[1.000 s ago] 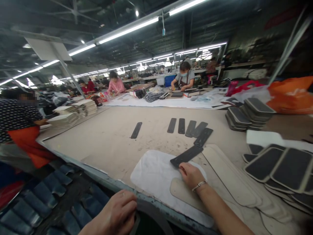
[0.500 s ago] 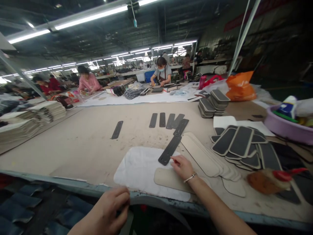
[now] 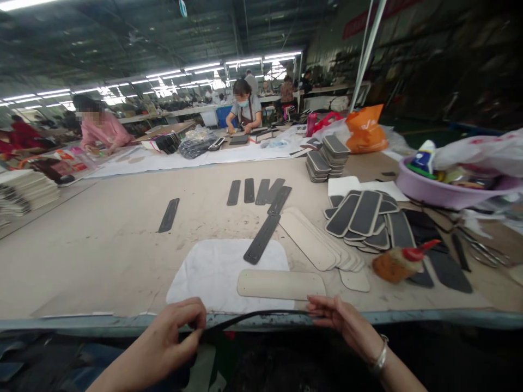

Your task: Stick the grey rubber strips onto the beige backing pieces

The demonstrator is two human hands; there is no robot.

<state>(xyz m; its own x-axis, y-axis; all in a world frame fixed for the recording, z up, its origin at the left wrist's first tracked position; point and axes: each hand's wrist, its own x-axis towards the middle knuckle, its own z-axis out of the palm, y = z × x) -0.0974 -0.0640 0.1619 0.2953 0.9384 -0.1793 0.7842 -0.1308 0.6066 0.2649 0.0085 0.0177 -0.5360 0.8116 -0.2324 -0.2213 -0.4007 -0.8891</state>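
My left hand [image 3: 171, 337] pinches one end of a thin black strip [image 3: 253, 316] at the near table edge. My right hand [image 3: 345, 322] grips the strip's other end, so it arches between both hands. Just beyond lies a beige oblong piece [image 3: 281, 284], partly on a white cloth [image 3: 212, 272]. A long black perforated piece [image 3: 262, 238] rests on the cloth's far corner.
Fanned beige pieces [image 3: 314, 239] and black padded pieces [image 3: 359, 218] lie to the right, with a red-handled brush [image 3: 402, 261] and a purple basin [image 3: 445, 190]. More black strips [image 3: 255, 191] lie mid-table. Other people work at the far tables.
My right hand left the long black piece and came back to the table edge, taking the strip's free end. The view swung right and down.
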